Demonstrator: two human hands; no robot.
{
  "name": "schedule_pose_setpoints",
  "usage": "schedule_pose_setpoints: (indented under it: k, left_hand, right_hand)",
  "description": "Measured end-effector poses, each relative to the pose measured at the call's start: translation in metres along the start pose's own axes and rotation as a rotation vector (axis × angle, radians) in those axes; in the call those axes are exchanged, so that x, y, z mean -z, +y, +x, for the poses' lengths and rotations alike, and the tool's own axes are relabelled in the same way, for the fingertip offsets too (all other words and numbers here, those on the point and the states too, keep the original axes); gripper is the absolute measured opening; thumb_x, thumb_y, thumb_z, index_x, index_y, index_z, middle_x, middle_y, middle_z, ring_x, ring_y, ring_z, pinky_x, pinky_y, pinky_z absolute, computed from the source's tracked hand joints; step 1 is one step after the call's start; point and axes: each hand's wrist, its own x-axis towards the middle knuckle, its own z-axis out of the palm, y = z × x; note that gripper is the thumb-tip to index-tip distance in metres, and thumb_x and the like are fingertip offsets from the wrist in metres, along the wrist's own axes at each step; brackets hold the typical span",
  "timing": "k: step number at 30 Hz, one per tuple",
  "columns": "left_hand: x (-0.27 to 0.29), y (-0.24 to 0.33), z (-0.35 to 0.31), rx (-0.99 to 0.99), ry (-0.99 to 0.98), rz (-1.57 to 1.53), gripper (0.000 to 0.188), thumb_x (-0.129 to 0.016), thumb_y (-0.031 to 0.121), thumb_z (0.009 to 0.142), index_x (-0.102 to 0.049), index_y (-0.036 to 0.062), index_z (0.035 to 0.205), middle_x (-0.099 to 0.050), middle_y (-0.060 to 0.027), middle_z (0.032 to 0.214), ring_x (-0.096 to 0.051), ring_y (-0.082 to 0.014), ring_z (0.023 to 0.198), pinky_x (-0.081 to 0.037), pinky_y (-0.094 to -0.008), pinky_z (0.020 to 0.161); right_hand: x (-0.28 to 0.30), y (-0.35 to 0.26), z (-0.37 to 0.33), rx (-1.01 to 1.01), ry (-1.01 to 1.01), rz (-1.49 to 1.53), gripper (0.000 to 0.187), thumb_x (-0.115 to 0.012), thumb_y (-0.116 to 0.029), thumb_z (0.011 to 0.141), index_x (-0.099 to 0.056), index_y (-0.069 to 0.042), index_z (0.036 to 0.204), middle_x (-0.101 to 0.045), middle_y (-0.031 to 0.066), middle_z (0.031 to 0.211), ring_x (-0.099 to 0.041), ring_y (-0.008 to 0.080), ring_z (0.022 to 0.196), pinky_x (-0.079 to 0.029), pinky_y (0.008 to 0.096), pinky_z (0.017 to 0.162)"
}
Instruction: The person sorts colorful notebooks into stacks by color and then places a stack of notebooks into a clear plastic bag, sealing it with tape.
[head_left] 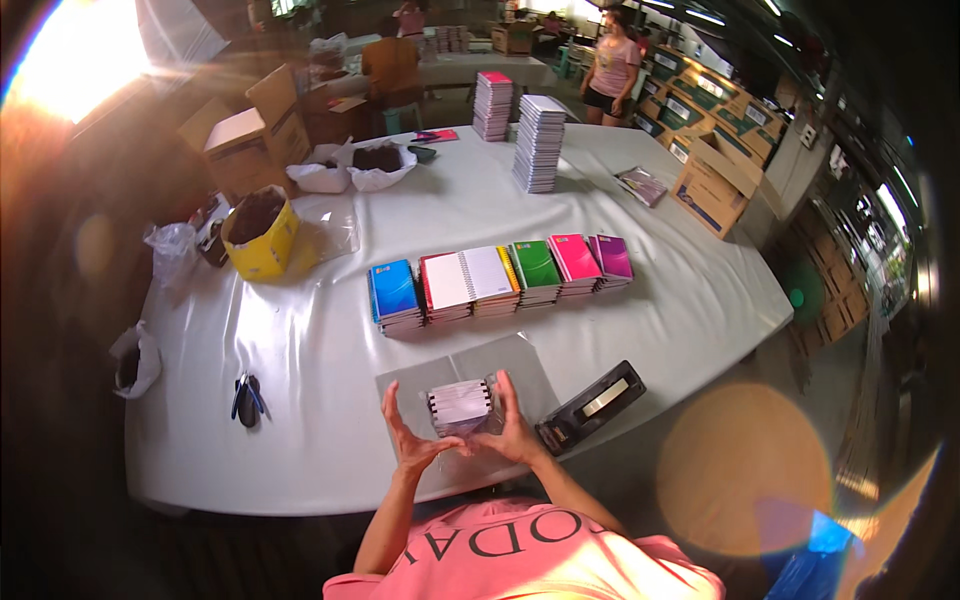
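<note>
A small stack of spiral-bound notebooks (460,402) lies in front of me, edges and dark bindings showing. Beneath it is a sheet of clear plastic film (530,370), perhaps bags. My left hand (412,440) is at the stack's left side, its fingers stretched out and a little apart from it. On the other side my right hand (513,435) has its fingers extended close along the stack; whether they touch it I cannot tell. Both thumbs meet near the stack's front edge. A black tape dispenser (590,408) stands just right of my right hand.
Beyond lies a row of notebook piles: blue (394,290), open white pages (470,277), green (536,265), pink (575,258), purple (611,258). Pliers (247,400) lie left. Tall notebook stacks (540,145), a yellow bag (262,245) and a carton (715,188) stand farther back.
</note>
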Motion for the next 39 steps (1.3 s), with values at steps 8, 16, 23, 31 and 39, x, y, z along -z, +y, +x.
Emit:
schedule_pose_setpoints:
  k: [8,16,23,31,39]
  left_hand:
    - [0.025,0.011,0.014,-0.311,-0.526,0.34,0.06,-0.073,0.027,0.068,-0.054,0.0194,0.124,-0.053,-0.0013,0.125,-0.044,-0.0195,0.123,-0.033,-0.0443,0.096]
    - [0.035,0.003,0.05,-0.414,-0.85,0.281,0.08,-0.074,0.037,0.061,-0.043,0.0268,0.134,-0.042,0.0,0.139,-0.039,-0.0183,0.127,-0.029,-0.0503,0.092]
    - [0.036,-0.012,0.073,-0.513,-0.969,0.079,0.082,-0.072,0.041,0.06,-0.042,0.0225,0.134,-0.042,-0.0064,0.136,-0.039,-0.0255,0.127,-0.036,-0.0447,0.089]
    - [0.044,-0.001,0.096,-0.528,-0.988,-0.092,0.097,-0.069,0.06,0.063,-0.034,0.01,0.139,-0.041,-0.0108,0.138,-0.046,-0.0312,0.115,-0.041,-0.0422,0.088]
    - [0.035,-0.007,0.106,-0.439,-1.06,-0.123,0.079,-0.062,0.066,0.067,-0.053,0.0142,0.126,-0.051,-0.0016,0.132,-0.046,-0.0269,0.113,-0.04,-0.0398,0.089]
  right_hand:
    - [0.002,-0.012,-0.007,0.212,0.023,-0.587,0.072,-0.067,-0.002,0.071,-0.036,-0.004,0.136,-0.038,0.0157,0.14,-0.034,0.0331,0.131,-0.03,0.0362,0.108]
    - [-0.001,-0.024,0.0,0.203,0.016,-0.696,0.062,-0.06,-0.001,0.072,-0.046,-0.012,0.132,-0.039,0.0077,0.142,-0.034,0.0259,0.133,-0.024,0.0461,0.109]
    - [-0.008,-0.03,0.014,0.205,-0.026,-0.656,0.054,-0.059,0.001,0.07,-0.056,-0.013,0.123,-0.049,0.0058,0.134,-0.041,0.0246,0.128,-0.025,0.0462,0.109]
    - [-0.011,-0.03,0.012,0.212,0.025,-0.714,0.049,-0.06,0.0,0.068,-0.058,-0.014,0.115,-0.05,0.0044,0.131,-0.042,0.0245,0.127,-0.026,0.051,0.106]
    - [-0.02,-0.056,-0.002,0.159,0.183,-0.637,0.04,-0.056,0.003,0.069,-0.061,-0.009,0.107,-0.05,0.0094,0.129,-0.044,0.0267,0.125,-0.039,0.0432,0.098]
